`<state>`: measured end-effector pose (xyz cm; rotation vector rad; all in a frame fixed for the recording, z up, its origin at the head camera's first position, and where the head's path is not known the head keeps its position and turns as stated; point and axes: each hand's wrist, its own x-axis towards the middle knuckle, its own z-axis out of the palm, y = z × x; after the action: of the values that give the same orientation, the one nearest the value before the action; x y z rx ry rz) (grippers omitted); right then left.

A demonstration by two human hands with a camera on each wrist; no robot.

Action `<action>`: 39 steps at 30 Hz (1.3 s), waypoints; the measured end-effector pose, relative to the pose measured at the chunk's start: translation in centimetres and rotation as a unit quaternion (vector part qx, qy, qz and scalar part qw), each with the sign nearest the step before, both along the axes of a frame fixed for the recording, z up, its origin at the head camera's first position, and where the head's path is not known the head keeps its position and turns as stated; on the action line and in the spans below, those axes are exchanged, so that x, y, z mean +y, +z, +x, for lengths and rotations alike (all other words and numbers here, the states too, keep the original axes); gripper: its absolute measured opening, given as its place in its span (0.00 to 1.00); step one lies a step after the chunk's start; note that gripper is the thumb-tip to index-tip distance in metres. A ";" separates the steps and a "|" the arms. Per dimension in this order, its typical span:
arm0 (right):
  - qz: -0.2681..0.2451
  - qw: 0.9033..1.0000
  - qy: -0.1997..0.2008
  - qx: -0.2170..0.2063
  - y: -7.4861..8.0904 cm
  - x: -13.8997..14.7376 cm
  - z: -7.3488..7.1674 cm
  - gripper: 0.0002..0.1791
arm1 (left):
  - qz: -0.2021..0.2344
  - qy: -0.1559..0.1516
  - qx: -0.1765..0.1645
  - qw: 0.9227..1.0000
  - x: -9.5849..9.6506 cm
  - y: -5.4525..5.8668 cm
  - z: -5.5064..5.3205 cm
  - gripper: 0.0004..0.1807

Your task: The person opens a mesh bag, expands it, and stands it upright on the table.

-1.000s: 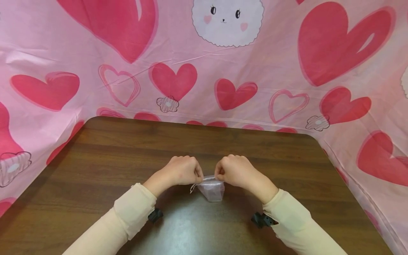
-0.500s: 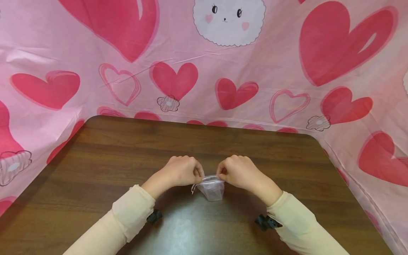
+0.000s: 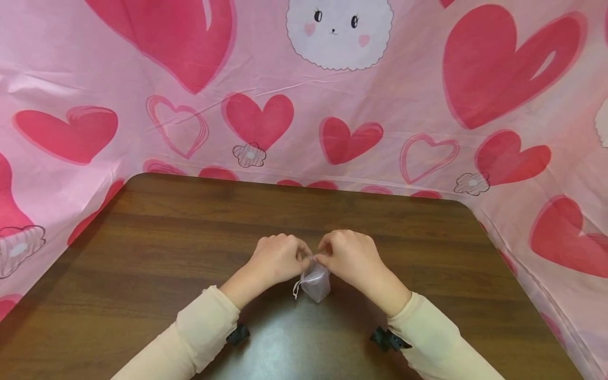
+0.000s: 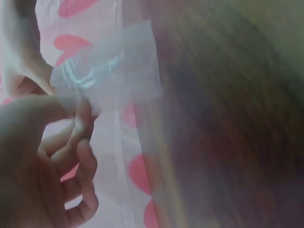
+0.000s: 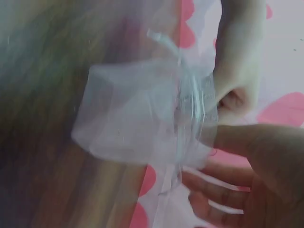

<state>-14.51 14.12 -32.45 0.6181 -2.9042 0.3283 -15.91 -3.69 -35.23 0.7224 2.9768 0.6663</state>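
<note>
A small sheer white drawstring pouch (image 3: pixel 316 285) hangs between the two hands over the middle of the table. My left hand (image 3: pixel 281 258) pinches its top edge on the left side between thumb and fingers. On the other side my right hand (image 3: pixel 350 257) pinches the same top edge, with the fingertips of both hands close together. A pale drawstring loop (image 3: pixel 296 289) dangles at the pouch's left. Through the thin mesh (image 5: pixel 128 114) in the right wrist view nothing solid shows. In the left wrist view the pouch (image 4: pixel 114 71) sticks out beyond the thumb, partly blurred.
The brown wooden table (image 3: pixel 190 227) has rounded far corners. A pink curtain (image 3: pixel 294 79) with red hearts surrounds its back and sides. A small black device (image 3: pixel 239 334) sits under the left wrist and another black device (image 3: pixel 389 339) under the right.
Both hands have come closer together, narrowing the pouch's mouth. Half a second ago its top was stretched wider between them; now the pouch is bunched and slightly turned.
</note>
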 end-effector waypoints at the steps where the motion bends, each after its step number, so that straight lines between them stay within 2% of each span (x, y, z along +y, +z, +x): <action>1: -0.002 1.000 -0.013 0.007 -0.1 -0.1 0.2 0.10 | 0.004 0.012 0.003 1.000 0.1 0.0 0.1 0.04; 7: -0.015 0.997 -0.078 0.024 -0.5 -0.3 1.4 0.20 | 0.033 0.074 0.015 0.997 0.1 -0.3 0.5 0.03; 12: -0.023 0.995 -0.094 0.000 -0.7 -0.3 1.9 0.15 | 0.055 0.094 0.020 0.994 -0.1 -0.6 0.6 0.04; 18: -0.031 0.994 -0.097 -0.032 -1.0 0.0 1.8 0.04 | 0.037 0.094 0.023 0.995 -0.3 -0.6 0.6 0.02; 29: -0.049 0.992 -0.105 -0.054 -0.8 1.0 1.6 0.03 | 0.018 0.090 0.006 0.996 -0.7 -0.2 0.3 0.02; 36: -0.084 0.993 -0.081 -0.025 -1.2 1.3 1.5 0.04 | 0.024 0.084 0.016 0.996 -0.7 -0.3 0.4 0.01; 39: -0.105 0.992 -0.069 -0.016 -1.3 1.3 1.4 0.05 | 0.035 0.083 0.012 0.996 -0.7 -0.4 0.4 0.05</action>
<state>-13.08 15.45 -33.77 0.3791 -2.8692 0.6206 -15.51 -4.42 -35.60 0.4922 3.0746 0.7779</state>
